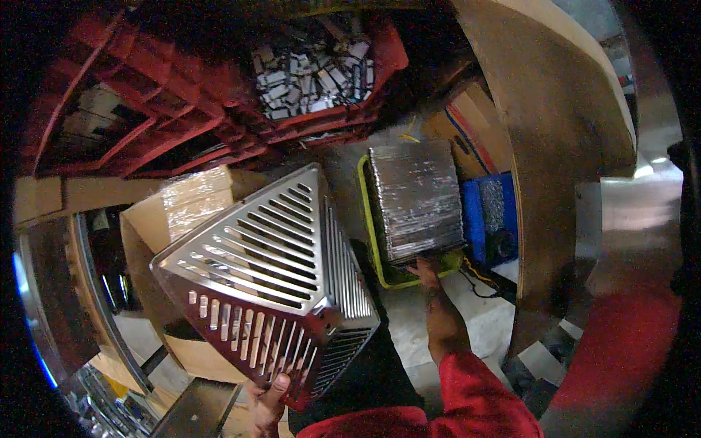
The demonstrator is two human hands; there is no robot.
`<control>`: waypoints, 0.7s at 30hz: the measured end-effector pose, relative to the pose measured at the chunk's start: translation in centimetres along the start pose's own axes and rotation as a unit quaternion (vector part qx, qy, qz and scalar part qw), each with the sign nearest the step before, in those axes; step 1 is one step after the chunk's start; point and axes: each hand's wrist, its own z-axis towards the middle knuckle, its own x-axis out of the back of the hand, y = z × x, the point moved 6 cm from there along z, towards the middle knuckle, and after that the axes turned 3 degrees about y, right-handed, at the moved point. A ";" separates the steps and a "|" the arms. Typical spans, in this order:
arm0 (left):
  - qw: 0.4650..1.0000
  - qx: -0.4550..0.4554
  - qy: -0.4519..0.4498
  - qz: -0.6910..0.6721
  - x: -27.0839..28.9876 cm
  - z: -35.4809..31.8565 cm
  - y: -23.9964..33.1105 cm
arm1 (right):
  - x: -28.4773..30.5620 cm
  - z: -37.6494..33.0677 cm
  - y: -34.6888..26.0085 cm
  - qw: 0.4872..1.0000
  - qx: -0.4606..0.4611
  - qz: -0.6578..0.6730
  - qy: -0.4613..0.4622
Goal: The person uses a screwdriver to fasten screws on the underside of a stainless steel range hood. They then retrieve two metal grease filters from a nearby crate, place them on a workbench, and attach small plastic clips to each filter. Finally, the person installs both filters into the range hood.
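My left hand [269,404] is closed on the lower edge of a slotted sheet-metal box [237,266], thumb against its face. The shiny box is tilted, with rows of long cut slots on its visible sides. My right hand [424,271] reaches forward to the near edge of a stack of thin silver metal pieces [420,197]. That stack stands in a yellow-green crate [371,241]. The right fingertips are small and partly hidden at the stack's edge, so their grip cannot be made out.
Red bins [175,120] stand at the far side, one holding many small metal pieces [314,80]. An opened cardboard box [142,244] is behind the slotted box. A blue container [478,226] stands right of the crate, next to a tall brown board [537,146].
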 end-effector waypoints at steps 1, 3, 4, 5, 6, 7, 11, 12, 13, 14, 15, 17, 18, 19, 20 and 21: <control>0.999 0.002 -0.029 -0.024 1.2 1.1 -1.3 | 1.7 -1.1 -0.7 0.995 -0.055 -0.032 0.074; 0.999 0.011 -0.011 -0.035 1.3 0.1 -1.0 | 0.8 0.6 -0.7 0.986 -0.094 -0.064 0.125; 0.999 0.013 -0.012 -0.037 1.0 -0.3 -0.6 | 1.2 0.2 -1.2 0.980 -0.102 -0.081 0.151; 0.999 0.013 -0.013 -0.037 0.6 -0.5 -0.1 | 1.4 0.0 -1.5 0.974 -0.105 -0.096 0.174; 1.000 0.003 -0.007 -0.003 0.4 -1.1 0.9 | 1.4 -0.5 -1.7 0.971 -0.101 -0.106 0.189; 1.000 -0.007 -0.001 0.028 0.1 -1.7 1.9 | 1.7 -0.9 -2.3 0.967 -0.098 -0.120 0.202; 0.998 -0.009 0.018 0.056 1.3 -2.2 2.9 | 2.8 -1.5 -4.3 0.955 -0.062 -0.167 0.237; 0.996 -0.059 0.009 0.067 1.4 -3.0 3.5 | 3.0 -1.7 -4.5 0.951 -0.049 -0.182 0.244; 0.996 -0.065 0.002 0.064 1.3 -3.4 3.9 | 3.2 -1.2 -4.5 0.948 -0.032 -0.195 0.249; 0.996 -0.070 -0.004 0.058 1.3 -3.7 4.2 | 3.6 -0.6 -4.6 0.944 -0.015 -0.210 0.253; 0.996 -0.069 -0.004 0.051 1.3 -4.0 4.3 | 3.8 0.0 -4.6 0.940 0.003 -0.228 0.254; 0.998 -0.046 -0.016 0.040 1.2 -3.3 4.5 | 6.2 -1.1 -4.9 0.920 0.025 -0.273 0.280; 0.999 -0.020 -0.028 0.040 0.8 -2.3 4.5 | 8.3 -3.5 -5.1 0.900 0.025 -0.315 0.300; 0.999 -0.025 -0.012 0.023 1.1 -3.0 4.4 | 7.1 -1.3 -4.6 0.887 0.026 -0.361 0.286; 0.999 -0.039 0.002 0.015 1.4 -3.7 4.3 | 6.0 0.8 -4.4 0.870 0.030 -0.409 0.273; 0.999 -0.051 0.013 0.005 1.8 -4.3 4.2 | 4.6 2.6 -4.4 0.822 0.030 -0.513 0.246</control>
